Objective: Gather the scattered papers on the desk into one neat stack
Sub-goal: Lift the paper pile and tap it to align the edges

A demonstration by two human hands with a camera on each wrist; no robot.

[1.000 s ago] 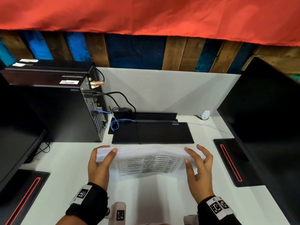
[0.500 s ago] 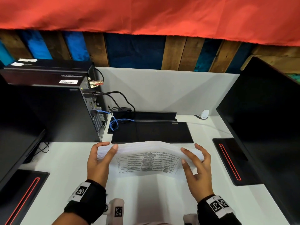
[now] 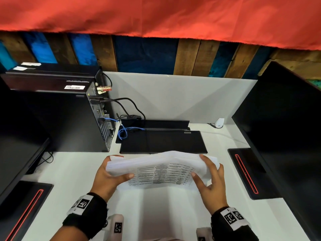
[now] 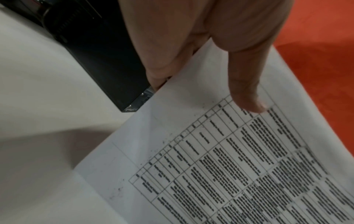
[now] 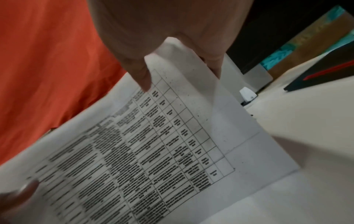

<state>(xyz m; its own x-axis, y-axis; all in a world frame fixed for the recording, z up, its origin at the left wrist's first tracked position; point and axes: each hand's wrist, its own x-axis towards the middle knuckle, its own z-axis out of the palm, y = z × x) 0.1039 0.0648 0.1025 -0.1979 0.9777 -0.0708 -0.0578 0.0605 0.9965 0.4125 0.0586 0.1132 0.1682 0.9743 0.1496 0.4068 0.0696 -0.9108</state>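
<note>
Papers (image 3: 161, 168) look gathered: left hand (image 3: 108, 178) and right hand (image 3: 211, 178) each grip an end (edges uneven); squaring and laying on the bench (image 3: 69, 171) remain.

An office workstation: a white desk (image 3: 69, 171) enclosed by a low white partition (image 3: 173, 94), with a black desktop computer tower (image 3: 57, 119) trailing cables, dark monitors (image 3: 286, 119) on either side, and a black keyboard (image 3: 163, 141) lying flat at the centre. Behind the partition runs a wall of brown and blue-painted wooden planks (image 3: 147, 54).
</note>
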